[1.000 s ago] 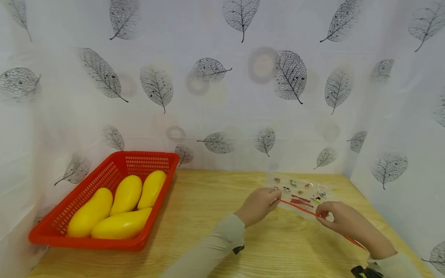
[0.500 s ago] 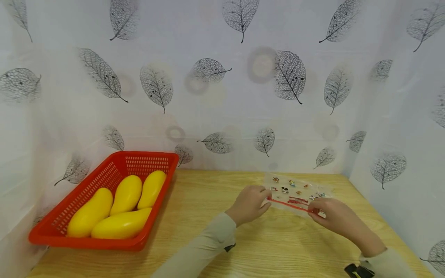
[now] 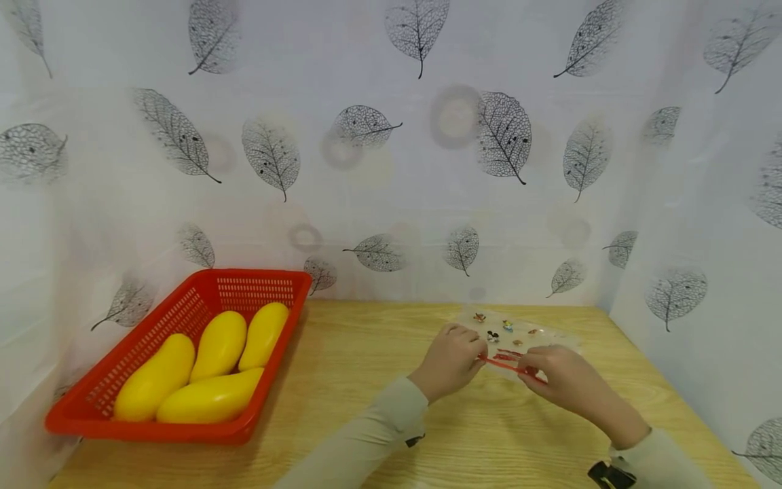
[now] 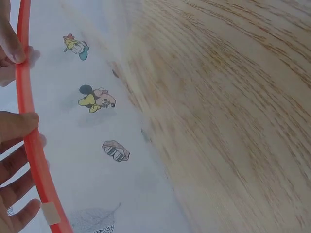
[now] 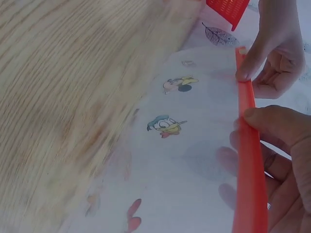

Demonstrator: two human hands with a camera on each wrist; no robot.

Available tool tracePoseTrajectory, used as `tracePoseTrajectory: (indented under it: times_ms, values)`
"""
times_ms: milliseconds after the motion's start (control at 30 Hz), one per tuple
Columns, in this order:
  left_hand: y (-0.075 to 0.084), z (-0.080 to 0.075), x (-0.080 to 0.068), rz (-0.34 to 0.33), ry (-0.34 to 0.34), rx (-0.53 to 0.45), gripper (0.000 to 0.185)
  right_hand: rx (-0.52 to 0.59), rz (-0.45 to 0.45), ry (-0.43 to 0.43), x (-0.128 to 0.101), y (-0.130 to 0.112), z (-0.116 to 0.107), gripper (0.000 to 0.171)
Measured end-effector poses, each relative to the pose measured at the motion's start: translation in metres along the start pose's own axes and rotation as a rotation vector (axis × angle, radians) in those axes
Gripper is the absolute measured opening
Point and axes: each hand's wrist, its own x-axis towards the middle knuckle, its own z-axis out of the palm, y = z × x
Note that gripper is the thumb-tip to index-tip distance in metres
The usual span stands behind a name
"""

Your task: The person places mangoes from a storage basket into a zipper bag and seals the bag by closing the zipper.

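Observation:
A clear plastic zip bag (image 3: 516,334) printed with small cartoon characters is held at its red edge, towards the right of the table. My left hand (image 3: 449,361) pinches the red zip strip (image 4: 31,141) near one end, thumb on the near face and fingers behind. A short way along, my right hand (image 3: 565,380) pinches the same strip (image 5: 250,170) between thumb and fingers. In the right wrist view the left hand (image 5: 279,53) is close above the right thumb (image 5: 272,119). Part of the bag is hidden behind the right hand in the head view.
A red plastic basket (image 3: 244,429) with several yellow mango-shaped fruits (image 3: 210,397) stands on the left. The wooden table (image 3: 360,339) meets a white leaf-patterned curtain (image 3: 391,170) at the back and right.
My right hand has moved left along the red strip, closer to the left hand. The left hand shifted slightly left, then back right. Both hands still pinch the strip.

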Motion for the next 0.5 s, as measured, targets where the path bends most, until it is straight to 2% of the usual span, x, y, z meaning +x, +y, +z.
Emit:
tracePoseTrajectory:
  times_ms: [267, 500]
  values:
    - [-0.007, -0.002, -0.004, -0.013, 0.059, -0.019, 0.006, 0.038, 0.056, -0.057, 0.002, -0.009, -0.004, 0.016]
    - [-0.017, -0.001, -0.008, -0.031, 0.090, -0.127, 0.006, 0.073, 0.123, -0.151, 0.003, -0.008, -0.009, 0.005]
